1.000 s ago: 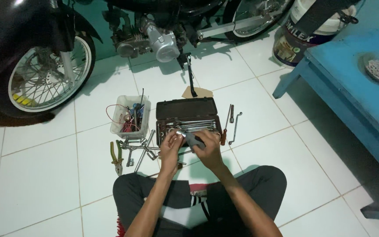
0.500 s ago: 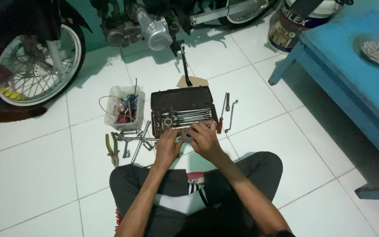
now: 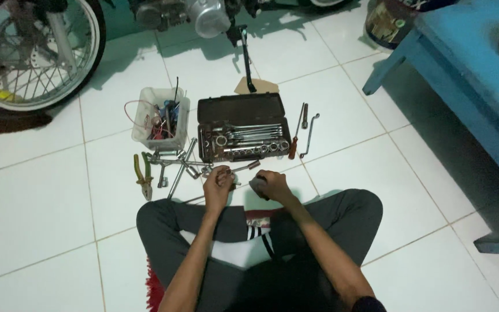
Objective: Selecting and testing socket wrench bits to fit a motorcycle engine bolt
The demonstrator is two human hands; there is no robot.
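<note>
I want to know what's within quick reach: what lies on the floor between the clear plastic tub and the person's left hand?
In the head view, a cluster of loose wrenches and sockets lies between the clear plastic tub and the left hand.

You are sitting on a floor of large white tiles (image 3: 41,196) with dark grout lines, dimly lit. A blue wooden bench (image 3: 475,75) stands at your right. A motorcycle's spoked wheel (image 3: 27,52) and engine (image 3: 203,14) fill the top, its side stand (image 3: 248,60) resting on a cardboard scrap (image 3: 258,85). A paint bucket (image 3: 389,22) sits beside the bench.
</note>
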